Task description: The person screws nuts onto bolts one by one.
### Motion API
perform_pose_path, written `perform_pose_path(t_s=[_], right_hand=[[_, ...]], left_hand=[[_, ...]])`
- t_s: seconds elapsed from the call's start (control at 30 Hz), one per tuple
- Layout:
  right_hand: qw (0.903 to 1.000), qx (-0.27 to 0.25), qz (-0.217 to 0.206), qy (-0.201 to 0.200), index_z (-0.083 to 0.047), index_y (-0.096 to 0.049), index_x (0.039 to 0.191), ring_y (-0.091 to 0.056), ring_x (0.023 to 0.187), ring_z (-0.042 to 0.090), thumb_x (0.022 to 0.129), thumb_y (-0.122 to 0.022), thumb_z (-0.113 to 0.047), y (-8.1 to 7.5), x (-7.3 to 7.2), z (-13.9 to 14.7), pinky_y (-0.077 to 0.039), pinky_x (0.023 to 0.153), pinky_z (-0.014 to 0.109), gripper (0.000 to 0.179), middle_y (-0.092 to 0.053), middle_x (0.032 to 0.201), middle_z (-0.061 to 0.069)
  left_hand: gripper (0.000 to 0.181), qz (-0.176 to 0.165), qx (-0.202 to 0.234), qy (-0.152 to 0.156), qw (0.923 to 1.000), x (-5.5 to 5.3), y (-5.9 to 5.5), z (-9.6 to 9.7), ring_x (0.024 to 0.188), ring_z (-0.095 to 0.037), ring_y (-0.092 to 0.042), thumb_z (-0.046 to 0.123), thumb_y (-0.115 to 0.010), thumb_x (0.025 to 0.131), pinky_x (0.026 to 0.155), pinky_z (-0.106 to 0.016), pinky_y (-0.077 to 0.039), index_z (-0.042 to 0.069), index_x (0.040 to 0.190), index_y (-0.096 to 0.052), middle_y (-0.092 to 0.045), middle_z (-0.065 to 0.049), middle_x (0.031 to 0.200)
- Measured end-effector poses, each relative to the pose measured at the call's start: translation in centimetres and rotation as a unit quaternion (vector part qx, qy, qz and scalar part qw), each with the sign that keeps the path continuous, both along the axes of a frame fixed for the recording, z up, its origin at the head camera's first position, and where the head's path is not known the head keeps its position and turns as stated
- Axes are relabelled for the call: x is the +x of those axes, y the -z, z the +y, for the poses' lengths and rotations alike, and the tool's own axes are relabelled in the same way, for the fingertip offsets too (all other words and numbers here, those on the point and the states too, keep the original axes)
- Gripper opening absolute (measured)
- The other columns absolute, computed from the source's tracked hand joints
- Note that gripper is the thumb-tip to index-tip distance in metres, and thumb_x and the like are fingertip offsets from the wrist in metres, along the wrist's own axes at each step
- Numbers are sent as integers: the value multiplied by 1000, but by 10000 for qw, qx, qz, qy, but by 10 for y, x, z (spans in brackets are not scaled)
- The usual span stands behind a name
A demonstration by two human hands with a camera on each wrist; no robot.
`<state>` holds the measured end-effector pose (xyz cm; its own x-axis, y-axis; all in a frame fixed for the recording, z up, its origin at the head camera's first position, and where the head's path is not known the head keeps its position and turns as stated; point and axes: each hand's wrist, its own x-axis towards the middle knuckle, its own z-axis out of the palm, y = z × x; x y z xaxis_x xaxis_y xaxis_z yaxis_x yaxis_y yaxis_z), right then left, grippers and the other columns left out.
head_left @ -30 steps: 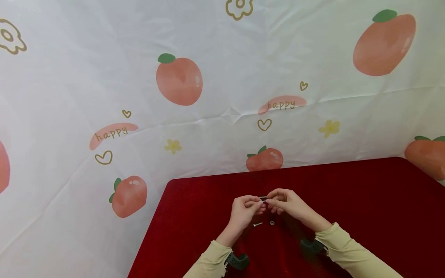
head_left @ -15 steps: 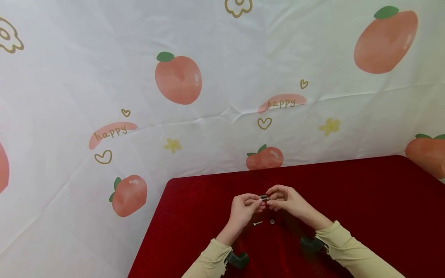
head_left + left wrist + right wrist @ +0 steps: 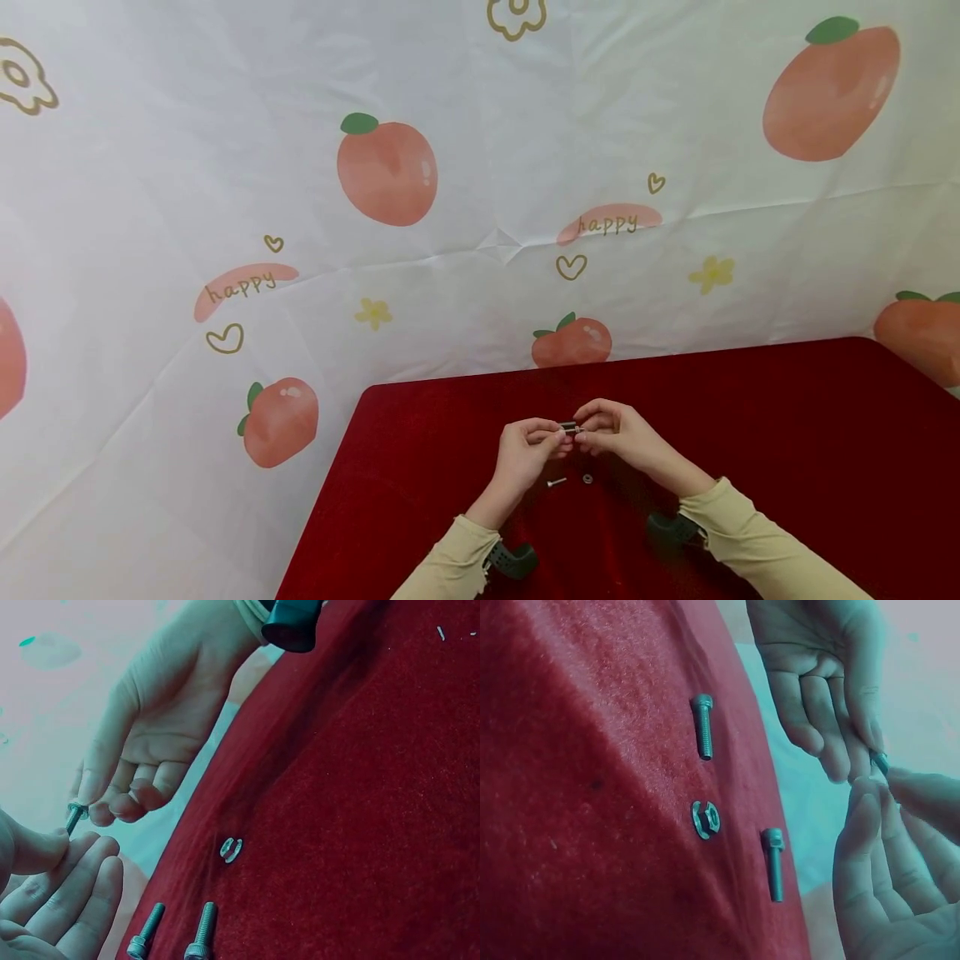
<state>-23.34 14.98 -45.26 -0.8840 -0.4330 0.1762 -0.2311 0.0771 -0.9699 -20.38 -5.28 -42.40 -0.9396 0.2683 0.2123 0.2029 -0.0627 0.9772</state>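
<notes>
My left hand [image 3: 525, 454] pinches a small metal bolt [image 3: 73, 823] between thumb and fingers, its threaded end toward the right. Facing it, my right hand [image 3: 628, 440] pinches a nut [image 3: 78, 811] at the bolt's end with thumb and forefinger. Fingertips hide part of both pieces, so how far the nut is on the thread cannot be seen. Below the hands on the red cloth lies a loose socket-head bolt [image 3: 557, 482], with a nut and a ring-shaped washer [image 3: 587, 479] beside it. Another loose bolt [image 3: 774, 866] shows in the right wrist view.
A red cloth [image 3: 750, 450] covers the table. Behind it hangs a white backdrop [image 3: 465, 183] printed with peaches. Dark wrist straps [image 3: 516, 562] sit below both hands, near the light sleeves [image 3: 450, 558].
My right hand has shifted slightly upward, and its fingers have changed their hold at the bolt's end, where the nut now shows. My left hand stays nearly still. The loose parts have not moved.
</notes>
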Motion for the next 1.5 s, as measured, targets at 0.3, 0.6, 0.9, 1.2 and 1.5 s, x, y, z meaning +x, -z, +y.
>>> perform_pose_path(t_s=[0.3, 0.6, 0.9, 1.2, 1.5], right_hand=[[9996, 141, -224, 101, 7, -60, 110, -66, 77, 26, 96, -62, -23, 4, -2, -1, -59, 67, 36, 33, -68, 89, 15], [9999, 17, -109, 71, 8, -60, 108, -66, 79, 27, 95, -62, -19, 5, 0, -1, -59, 68, 38, 30, -67, 91, 16], [9997, -139, -197, 88, 9, -56, 114, -67, 81, 26, 95, -62, -17, 2, 1, 0, -59, 70, 36, 33, -67, 94, 18], [9995, 55, -184, 237, 6, -61, 110, -67, 78, 25, 94, -63, -21, 4, 0, -1, -59, 68, 35, 32, -69, 91, 15], [9999, -100, 60, 76, 11, -59, 110, -67, 80, 22, 93, -64, -10, 1, 1, -1, -59, 70, 39, 27, -67, 94, 21]], left_hand=[[17, -42, 33, -40, 10000, -1, 1, 0, 86, -51, -63, -9, -60, 90, 74, -45, -58, -22, 101, -59, -65, -34, 89], [17, -138, 52, -8, 9999, -12, 18, 0, 87, -51, -63, -8, -61, 89, 74, -42, -59, -20, 101, -61, -65, -34, 91], [13, -75, -66, -230, 9997, -18, 27, 3, 83, -42, -67, -4, -64, 89, 71, -37, -60, -14, 98, -65, -69, -26, 88], [9, -81, -132, -328, 9993, -19, 27, 3, 79, -36, -69, -4, -65, 88, 70, -34, -60, -11, 94, -67, -70, -21, 85], [10, -82, -22, -220, 9997, -20, 28, 4, 84, -44, -66, -5, -64, 89, 73, -39, -59, -12, 95, -66, -69, -24, 87]])
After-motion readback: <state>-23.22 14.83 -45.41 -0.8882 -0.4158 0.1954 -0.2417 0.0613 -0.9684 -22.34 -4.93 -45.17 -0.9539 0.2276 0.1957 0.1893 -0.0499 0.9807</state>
